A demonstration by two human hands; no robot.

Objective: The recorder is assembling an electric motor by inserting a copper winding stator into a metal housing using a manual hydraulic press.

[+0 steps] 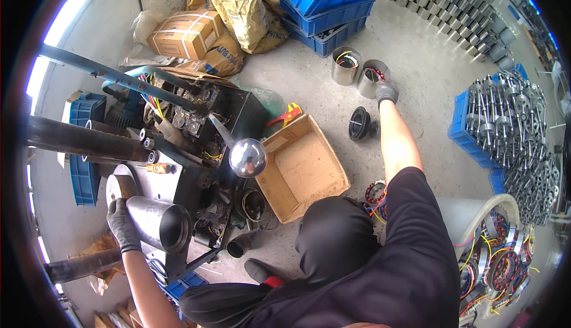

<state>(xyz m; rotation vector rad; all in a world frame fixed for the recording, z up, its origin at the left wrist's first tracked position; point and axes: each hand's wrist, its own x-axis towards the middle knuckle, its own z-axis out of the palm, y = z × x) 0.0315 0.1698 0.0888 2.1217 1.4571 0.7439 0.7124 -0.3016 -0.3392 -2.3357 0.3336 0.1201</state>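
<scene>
Motor housing (373, 77): open-topped metal cylinder with coloured windings inside, standing upright on the concrete floor (416, 60), long axis vertical, mouth facing up toward my camera.
Twin housing (345, 64): same kind, upright, just beside the first on its left; the two walls look to be touching.
Right hand (386, 92): gloved, arm stretched far out, fingers at the near rim of the first housing; I cannot tell whether they have closed on it.
Left hand (122, 224): gloved, wrapped around the dark steel tube (156, 222) at the press.
Tube axis: lies about level, running from the upper left down to the lower right, open end toward the lower right.
Press (190, 143): black machine frame with loose wiring, a lever ending in a polished ball knob (248, 157).
Cardboard box (302, 167): open, between the press and my right arm.
Black end cap (359, 123): on the floor just left of my right forearm, near the housings.
Blue crates (324, 7): stacked behind the housings, a short gap between.
Rotor crate (505, 126): blue, packed with shafts, well to the right.
Open room: bare concrete to the right of and beyond the housings; the left side is crowded by the box, cap and press.
</scene>
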